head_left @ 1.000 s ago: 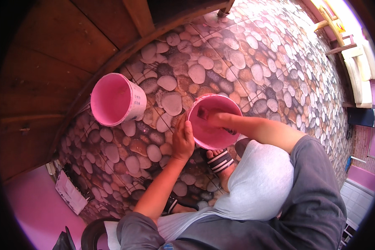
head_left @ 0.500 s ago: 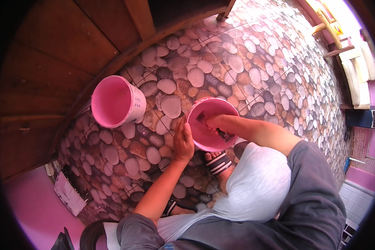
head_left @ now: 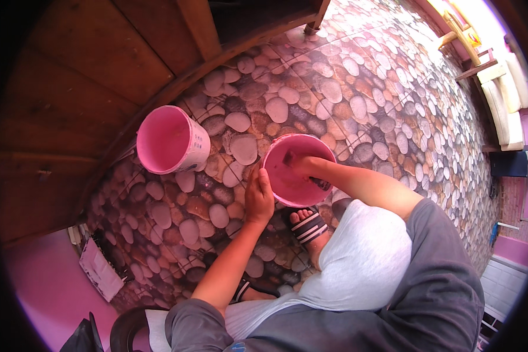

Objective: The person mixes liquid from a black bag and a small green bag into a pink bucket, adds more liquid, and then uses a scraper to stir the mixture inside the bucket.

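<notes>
A pink bucket stands in front of me, its open top facing up at me. My left hand grips it at the left side, thumb against the rim and fingers around the outer wall. My right hand reaches down inside the bucket, its fingers partly hidden. Dark pieces of something I cannot make out show on both sides of that hand, near the inner wall. To the left, a second pink bucket with a pale, marked outer side is tilted toward me in the view.
A large brown wooden piece of furniture fills the far left. The floor has a pebble pattern. My sandalled foot is just below the bucket I hold. A white flat box-like thing lies by the pink wall; cushioned seats stand far right.
My right hand has shifted slightly within the bucket, and less of the dark thing shows beneath it. My left hand keeps its hold on the bucket. The view has moved a little.
</notes>
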`<state>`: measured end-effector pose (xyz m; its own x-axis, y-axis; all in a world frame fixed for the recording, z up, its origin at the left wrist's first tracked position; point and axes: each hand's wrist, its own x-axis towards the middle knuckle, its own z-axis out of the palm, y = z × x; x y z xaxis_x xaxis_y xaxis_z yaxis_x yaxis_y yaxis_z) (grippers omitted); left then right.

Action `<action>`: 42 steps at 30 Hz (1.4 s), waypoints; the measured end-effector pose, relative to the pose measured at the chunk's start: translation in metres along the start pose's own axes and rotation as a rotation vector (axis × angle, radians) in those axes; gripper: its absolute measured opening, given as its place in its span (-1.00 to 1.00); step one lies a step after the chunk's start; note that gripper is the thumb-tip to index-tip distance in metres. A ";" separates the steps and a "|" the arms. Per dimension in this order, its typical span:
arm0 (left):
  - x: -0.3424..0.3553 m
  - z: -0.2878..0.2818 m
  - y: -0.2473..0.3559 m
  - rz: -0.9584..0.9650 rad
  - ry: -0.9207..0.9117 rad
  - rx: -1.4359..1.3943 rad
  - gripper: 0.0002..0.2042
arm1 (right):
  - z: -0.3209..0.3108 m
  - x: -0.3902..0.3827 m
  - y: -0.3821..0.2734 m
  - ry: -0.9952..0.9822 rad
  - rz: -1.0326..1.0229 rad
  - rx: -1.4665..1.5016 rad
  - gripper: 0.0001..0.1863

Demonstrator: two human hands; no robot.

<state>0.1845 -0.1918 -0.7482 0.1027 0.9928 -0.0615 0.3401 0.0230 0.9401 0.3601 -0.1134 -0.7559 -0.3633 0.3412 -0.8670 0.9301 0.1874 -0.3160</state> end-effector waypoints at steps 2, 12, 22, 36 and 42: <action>-0.001 0.000 -0.001 -0.021 -0.004 0.014 -0.54 | 0.002 0.003 -0.002 -0.012 0.001 -0.004 -0.64; 0.001 -0.001 -0.003 0.019 -0.007 0.039 -0.55 | 0.014 0.037 0.003 -0.028 -0.173 -0.223 -0.78; -0.002 0.001 -0.005 -0.019 0.002 0.059 -0.55 | 0.025 0.011 -0.014 0.432 0.069 0.242 -0.42; -0.005 0.007 -0.004 -0.027 0.037 0.000 -0.53 | 0.005 -0.007 -0.009 0.030 -0.036 0.053 -0.56; -0.008 0.013 0.004 -0.028 0.088 -0.031 -0.55 | 0.001 0.005 -0.006 0.009 -0.044 -0.050 -0.60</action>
<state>0.1971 -0.2007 -0.7481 0.0109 0.9981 -0.0600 0.3122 0.0536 0.9485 0.3529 -0.1142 -0.7586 -0.4042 0.3397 -0.8493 0.9096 0.2476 -0.3338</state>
